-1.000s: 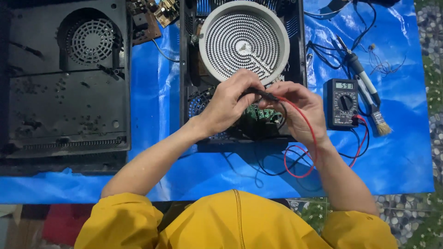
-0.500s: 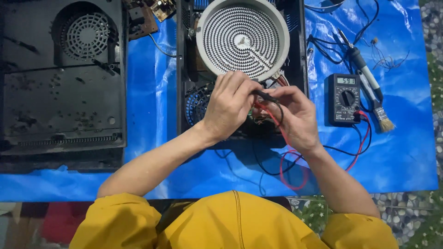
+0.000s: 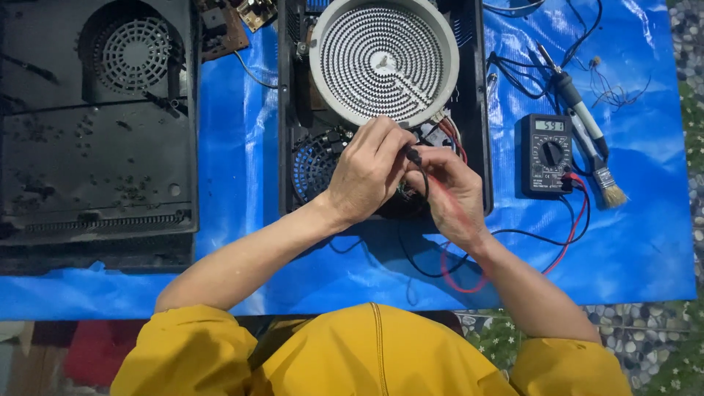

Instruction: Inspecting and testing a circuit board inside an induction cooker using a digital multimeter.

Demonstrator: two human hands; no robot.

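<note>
Blue tarp (image 3: pixel 242 242) is carrying an opened cooker (image 3: pixel 480 147); I'm pinching a black probe (image 3: pixel 413 155) in my left hand (image 3: pixel 367 172), my right hand (image 3: pixel 451 194) gripping a red probe (image 3: pixel 453 205) at the heating coil's (image 3: pixel 383 62) six o'clock; multimeter (image 3: pixel 546 155) at three o'clock is already showing digits, casing still open.

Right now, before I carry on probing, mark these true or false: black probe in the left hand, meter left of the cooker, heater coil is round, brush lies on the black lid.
1. The left hand holds the black probe. True.
2. The multimeter lies left of the open cooker. False: it lies to its right, on the blue sheet.
3. The heater coil is round. True.
4. The brush lies on the black lid. False: it lies beside the multimeter.
</note>
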